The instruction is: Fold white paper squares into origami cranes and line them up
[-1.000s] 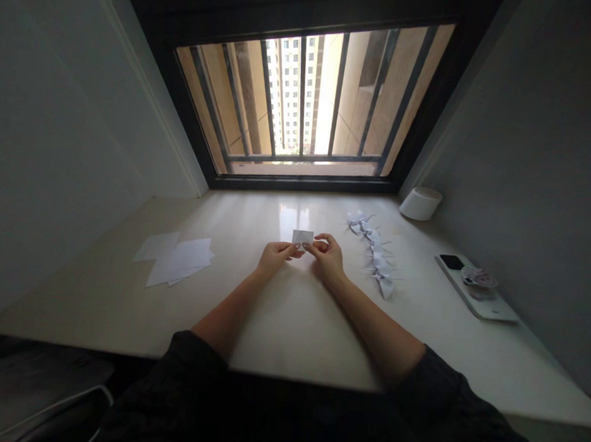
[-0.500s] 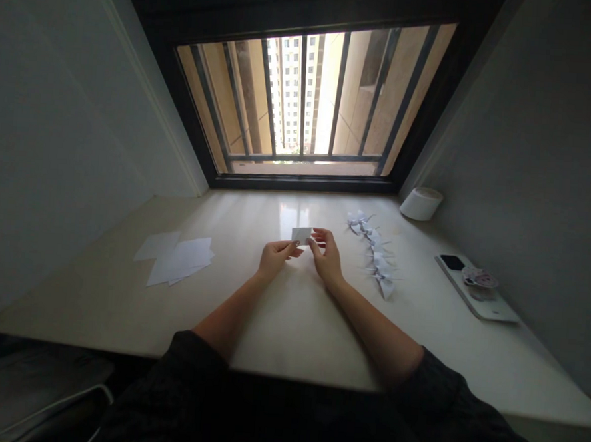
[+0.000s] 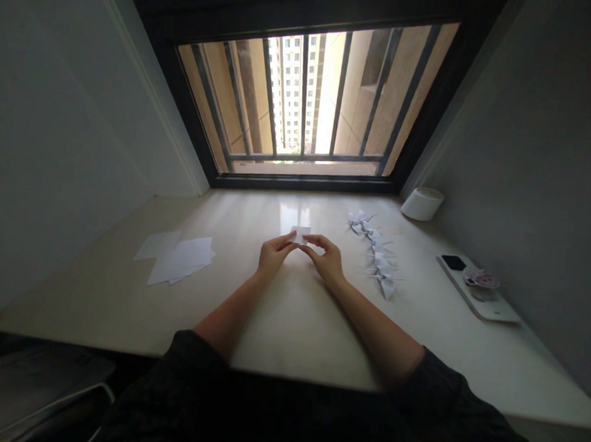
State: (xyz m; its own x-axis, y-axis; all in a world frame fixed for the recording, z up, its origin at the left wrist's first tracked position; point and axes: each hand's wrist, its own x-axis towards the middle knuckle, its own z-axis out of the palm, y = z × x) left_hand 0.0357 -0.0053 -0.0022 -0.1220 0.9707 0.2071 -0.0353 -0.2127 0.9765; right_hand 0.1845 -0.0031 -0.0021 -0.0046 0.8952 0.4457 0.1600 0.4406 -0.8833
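Note:
A small folded piece of white paper [image 3: 301,233] is held up between my two hands above the pale sill. My left hand [image 3: 274,252] pinches its left side between thumb and fingers. On the right side, my right hand [image 3: 327,255] grips the paper's lower corner with thumb and fingertips. The fingertips cover the paper's lower edge, so its folds are hard to make out. To the right lies a row of several folded white paper cranes [image 3: 380,258]. Flat sheets of white paper [image 3: 181,261] overlap on the left.
A white cylindrical object [image 3: 423,204] stands in the back right corner. Nearer along the right wall lies a phone [image 3: 476,289] with a round decorated grip on its back. The dark window frame [image 3: 302,183] borders the sill [image 3: 289,327] at the back.
My right hand's fingers have closed in from the paper's upper right to its lower right corner. My left thumb has shifted up onto the paper, and the hands are nearer each other.

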